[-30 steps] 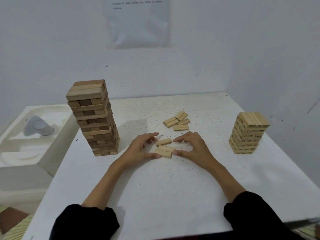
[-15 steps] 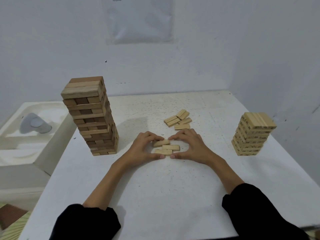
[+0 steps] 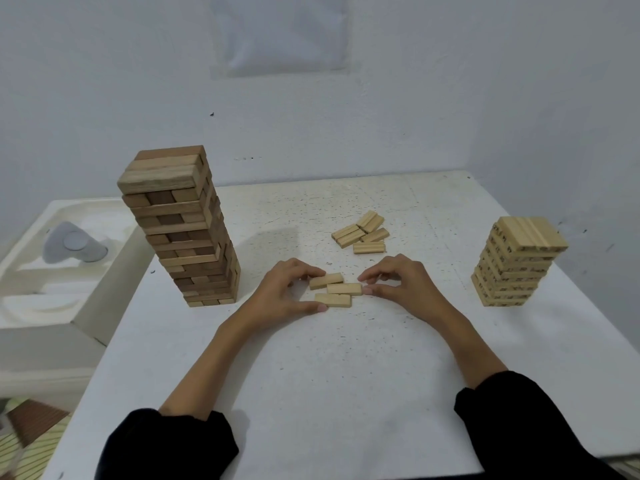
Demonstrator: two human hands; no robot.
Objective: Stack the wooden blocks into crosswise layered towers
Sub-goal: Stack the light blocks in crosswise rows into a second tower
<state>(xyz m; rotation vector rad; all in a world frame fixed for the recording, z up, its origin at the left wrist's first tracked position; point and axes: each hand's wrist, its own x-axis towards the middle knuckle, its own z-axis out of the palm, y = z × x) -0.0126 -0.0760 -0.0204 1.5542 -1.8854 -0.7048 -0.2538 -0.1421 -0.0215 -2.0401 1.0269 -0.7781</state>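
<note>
Three small pale wooden blocks (image 3: 334, 289) lie flat and side by side, slightly staggered, on the white table (image 3: 346, 382) between my hands. My left hand (image 3: 284, 294) curls round their left ends, with the index tip on the far block and the thumb tip on the near block. On the other side, my right hand (image 3: 407, 284) pinches the right end of the middle block with thumb and index finger. A tall tower of darker, larger blocks (image 3: 187, 237) stands to the left. At the right stands a shorter tower of pale small blocks (image 3: 512, 265).
Several loose pale blocks (image 3: 363, 233) lie in a small heap just behind my hands. A white moulded tray (image 3: 31, 306) with a grey object (image 3: 74, 244) sits left of the table. White walls close the back and right sides.
The three blocks have been pushed from loose angles into a closer, nearly parallel row. My thumbs nearly met half a second ago; they have since drawn slightly apart.
</note>
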